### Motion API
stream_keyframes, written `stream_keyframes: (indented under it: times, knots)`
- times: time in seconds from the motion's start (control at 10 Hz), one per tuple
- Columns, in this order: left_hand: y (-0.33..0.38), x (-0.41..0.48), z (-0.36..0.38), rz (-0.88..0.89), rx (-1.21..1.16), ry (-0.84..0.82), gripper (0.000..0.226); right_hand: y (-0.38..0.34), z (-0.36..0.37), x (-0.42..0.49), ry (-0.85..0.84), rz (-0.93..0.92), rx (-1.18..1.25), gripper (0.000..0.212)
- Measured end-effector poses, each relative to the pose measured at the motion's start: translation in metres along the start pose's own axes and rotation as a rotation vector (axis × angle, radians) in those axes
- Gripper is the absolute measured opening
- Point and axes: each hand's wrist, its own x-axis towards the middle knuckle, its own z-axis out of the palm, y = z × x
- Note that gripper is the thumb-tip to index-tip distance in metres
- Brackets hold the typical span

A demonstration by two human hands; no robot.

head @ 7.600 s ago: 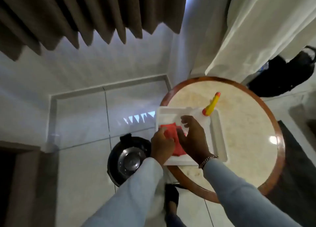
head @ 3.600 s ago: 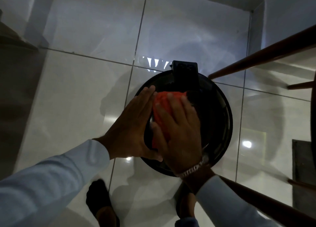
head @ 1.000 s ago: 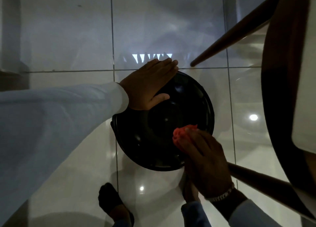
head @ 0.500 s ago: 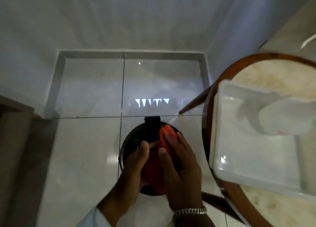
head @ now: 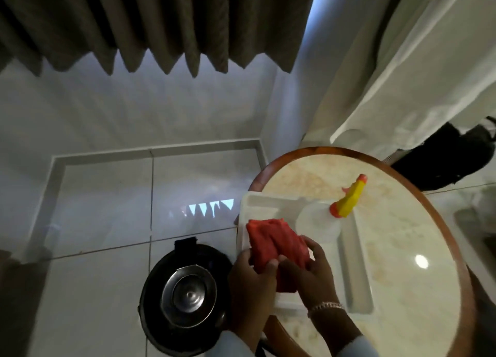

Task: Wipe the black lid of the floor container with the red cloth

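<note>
The red cloth (head: 271, 238) lies bunched over the left part of the white tray (head: 357, 284) on the round table. My left hand (head: 249, 281) and my right hand (head: 311, 273) both grip its near end. The floor container (head: 185, 295) stands on the tiles left of the table, below my left forearm. It shows a black round rim with a shiny metal centre and a black hinge block at its far side.
A clear spray bottle with a yellow and orange nozzle (head: 349, 198) lies in the tray. The round marble table has a brown wooden rim (head: 418, 192). A dark pleated curtain (head: 161, 23) hangs above. A black bag (head: 445, 158) sits on the floor at the right.
Both hands rose from the container and carried the red cloth up to the white tray on the table. The view tilted up from the floor to the table and curtain.
</note>
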Motion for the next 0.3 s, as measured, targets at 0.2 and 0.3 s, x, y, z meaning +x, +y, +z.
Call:
stream_keyframes:
  times: [0.2,0.3]
  knots:
    - [-0.012,0.004,-0.003,0.08,0.221,0.002,0.054,0.017,0.01,0.04,-0.143,-0.013,-0.488,0.068]
    - [0.007,-0.011,-0.041,0.229,0.098,-0.011,0.056,0.009,0.009,0.027,-0.027,-0.15,-0.697,0.069]
